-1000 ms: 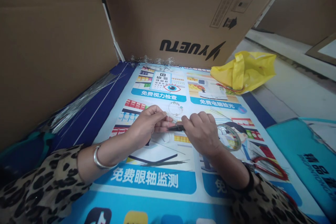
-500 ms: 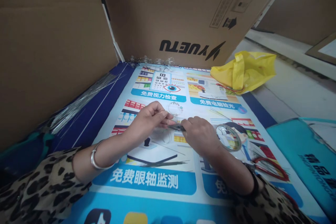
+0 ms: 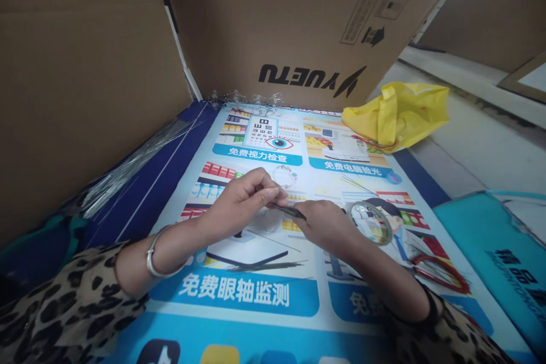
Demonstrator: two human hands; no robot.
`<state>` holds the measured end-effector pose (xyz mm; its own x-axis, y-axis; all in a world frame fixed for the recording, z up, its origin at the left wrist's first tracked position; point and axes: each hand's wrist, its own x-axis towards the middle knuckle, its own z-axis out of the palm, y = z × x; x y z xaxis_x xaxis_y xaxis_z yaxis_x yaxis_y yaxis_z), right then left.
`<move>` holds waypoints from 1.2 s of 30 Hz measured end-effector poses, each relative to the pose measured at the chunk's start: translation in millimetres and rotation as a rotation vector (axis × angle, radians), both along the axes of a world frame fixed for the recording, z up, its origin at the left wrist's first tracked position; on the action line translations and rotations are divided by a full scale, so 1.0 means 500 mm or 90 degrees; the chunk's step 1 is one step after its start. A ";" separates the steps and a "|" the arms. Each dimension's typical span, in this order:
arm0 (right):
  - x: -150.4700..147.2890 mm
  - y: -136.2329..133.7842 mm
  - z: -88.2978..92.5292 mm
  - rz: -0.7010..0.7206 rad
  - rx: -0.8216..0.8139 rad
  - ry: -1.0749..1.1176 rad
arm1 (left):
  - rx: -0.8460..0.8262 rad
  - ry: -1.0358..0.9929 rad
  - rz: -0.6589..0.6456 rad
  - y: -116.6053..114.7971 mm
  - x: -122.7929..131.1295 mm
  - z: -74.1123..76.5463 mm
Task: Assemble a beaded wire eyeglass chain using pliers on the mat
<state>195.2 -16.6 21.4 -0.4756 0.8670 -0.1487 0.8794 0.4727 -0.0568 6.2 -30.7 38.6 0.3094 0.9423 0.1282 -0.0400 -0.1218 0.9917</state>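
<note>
My left hand (image 3: 247,198) is closed in a pinch above the printed sheet. What lies between its fingertips is too small to make out. A pair of dark pliers (image 3: 293,212) is gripped in my right hand (image 3: 326,223), its jaws pointing left and reaching the left fingertips. Just beyond the hands lies a small ring of clear beads (image 3: 285,176). Beside my right wrist rests a round coil of wire (image 3: 370,223). Cut lengths of thin wire (image 3: 268,265) lie on the sheet nearer to me.
Cardboard walls (image 3: 239,28) rise at the back and left. Clear beaded wire pieces (image 3: 247,99) sit along the back edge, with a bundle of wires (image 3: 136,165) at left. Rightward are a yellow bag (image 3: 396,116), a red loop (image 3: 441,274) and a teal case (image 3: 486,239).
My right hand has turned and moved slightly lower, and the pliers now slant down to the right, more of them showing. My left hand has shifted slightly right and down.
</note>
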 end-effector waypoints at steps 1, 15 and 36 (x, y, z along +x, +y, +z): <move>0.000 0.000 -0.001 -0.001 0.003 0.007 | -0.006 -0.009 0.000 0.000 0.000 -0.001; 0.002 -0.010 -0.016 0.112 0.526 0.027 | -0.319 -0.306 0.118 0.005 0.017 -0.018; -0.014 -0.016 -0.015 0.192 0.612 0.003 | -0.332 -0.380 0.133 -0.016 0.044 -0.031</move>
